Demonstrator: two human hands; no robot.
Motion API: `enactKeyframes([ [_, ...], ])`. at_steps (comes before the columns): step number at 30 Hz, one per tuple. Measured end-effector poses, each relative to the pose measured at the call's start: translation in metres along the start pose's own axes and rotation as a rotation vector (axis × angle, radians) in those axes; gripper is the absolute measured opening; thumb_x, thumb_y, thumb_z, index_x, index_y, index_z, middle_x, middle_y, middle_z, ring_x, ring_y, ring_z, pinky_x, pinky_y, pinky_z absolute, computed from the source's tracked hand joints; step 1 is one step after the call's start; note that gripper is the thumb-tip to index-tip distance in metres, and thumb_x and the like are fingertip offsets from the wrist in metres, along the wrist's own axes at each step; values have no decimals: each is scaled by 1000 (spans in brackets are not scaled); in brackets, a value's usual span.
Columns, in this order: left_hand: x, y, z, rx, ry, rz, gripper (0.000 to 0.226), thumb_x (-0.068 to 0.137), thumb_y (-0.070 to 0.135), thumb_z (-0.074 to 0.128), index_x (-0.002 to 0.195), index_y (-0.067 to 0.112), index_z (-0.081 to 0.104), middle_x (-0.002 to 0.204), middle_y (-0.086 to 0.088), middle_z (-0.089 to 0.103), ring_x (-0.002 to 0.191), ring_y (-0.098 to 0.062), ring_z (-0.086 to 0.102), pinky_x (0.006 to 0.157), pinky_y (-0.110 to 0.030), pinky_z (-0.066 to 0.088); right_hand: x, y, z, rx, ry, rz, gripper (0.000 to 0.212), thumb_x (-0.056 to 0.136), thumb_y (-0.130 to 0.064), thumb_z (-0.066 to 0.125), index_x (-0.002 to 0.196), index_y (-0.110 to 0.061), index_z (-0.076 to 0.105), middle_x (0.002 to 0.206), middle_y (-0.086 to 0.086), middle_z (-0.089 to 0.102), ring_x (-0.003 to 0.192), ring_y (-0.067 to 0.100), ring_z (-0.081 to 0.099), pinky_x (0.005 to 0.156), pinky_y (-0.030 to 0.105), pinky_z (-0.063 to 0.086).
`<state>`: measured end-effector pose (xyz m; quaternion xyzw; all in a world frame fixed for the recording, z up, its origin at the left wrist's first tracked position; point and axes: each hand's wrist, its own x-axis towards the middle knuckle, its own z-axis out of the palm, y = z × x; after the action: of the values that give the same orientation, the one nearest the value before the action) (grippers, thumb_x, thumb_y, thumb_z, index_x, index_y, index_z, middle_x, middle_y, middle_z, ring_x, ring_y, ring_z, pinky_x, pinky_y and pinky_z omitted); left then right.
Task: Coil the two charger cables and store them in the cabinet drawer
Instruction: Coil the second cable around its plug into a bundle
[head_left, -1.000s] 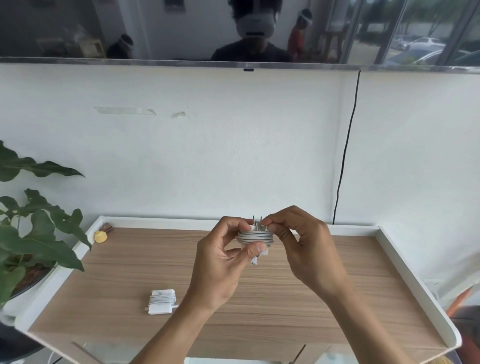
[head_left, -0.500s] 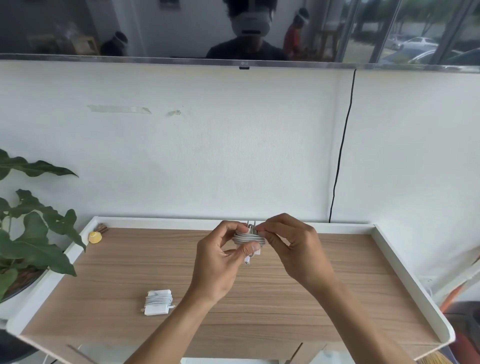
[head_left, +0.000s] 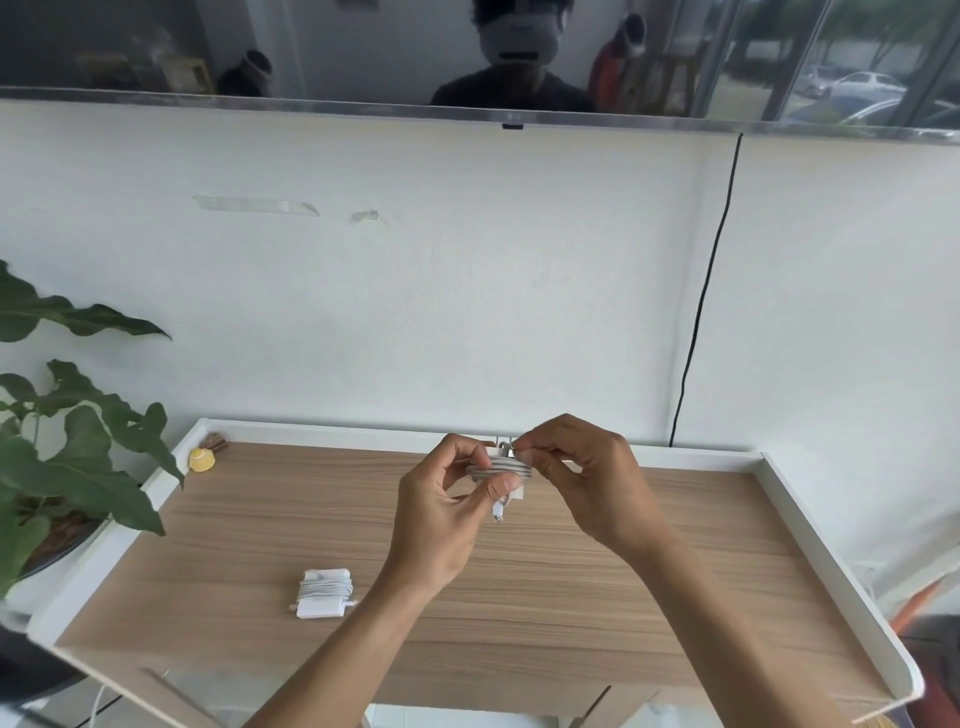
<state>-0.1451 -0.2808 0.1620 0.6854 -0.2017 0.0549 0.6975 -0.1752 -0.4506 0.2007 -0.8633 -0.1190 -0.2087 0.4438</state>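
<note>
Rim of white board runs round the wooden cabinet top, making it a shallow tray. In it we see a second charger lying flat near the front left, its white cable wound round the white adapter. A small yellow object sits in the back left corner with a brown piece just beside it. Left of the cabinet a white pot holds a broad-leaved plant.

Above the back middle of the top, both hands are closed around the held charger. The left hand grasps it from the left, thumb across the wound turns of cable. The right hand pinches its upper right edge, next to the metal prongs that stick up. The cable's plug end hangs loose below the left thumb.

As for writing, we find only a small logo on the lower bezel of the dark screen on the wall, too small for us to read with certainty. We see no print on either adapter. A black cord runs down the wall, and strips of clear tape stick to it.
</note>
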Motion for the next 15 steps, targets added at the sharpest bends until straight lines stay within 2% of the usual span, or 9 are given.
enactKeyframes([
  [5,2,-2,-3,11,13,13,25,72,38,80,80,27,59,82,-4,63,86,-28,67,79,-43,52,-2,3,2,-11,-35,-32,17,88,-13,68,103,-16,75,99,-11,67,93,3,65,81,13,48],
  [8,1,-4,-4,36,-7,1,24,74,34,82,81,29,60,84,0,66,86,-23,68,76,-32,53,-1,6,1,-34,-59,-24,16,88,-14,69,102,-16,75,99,-12,66,91,3,65,82,14,49],
  [12,-2,-5,-3,40,-14,-1,21,75,25,80,81,28,60,86,-4,68,87,-20,68,67,-21,51,4,6,-1,-26,-108,19,14,89,-14,68,99,-17,77,95,-10,68,87,3,67,78,16,52],
  [15,-4,-6,-1,56,-17,7,23,75,23,80,82,28,59,86,-1,67,85,-18,68,62,-21,53,4,7,1,-50,-109,28,14,88,-12,68,97,-17,77,92,-9,69,84,3,67,77,16,52],
])
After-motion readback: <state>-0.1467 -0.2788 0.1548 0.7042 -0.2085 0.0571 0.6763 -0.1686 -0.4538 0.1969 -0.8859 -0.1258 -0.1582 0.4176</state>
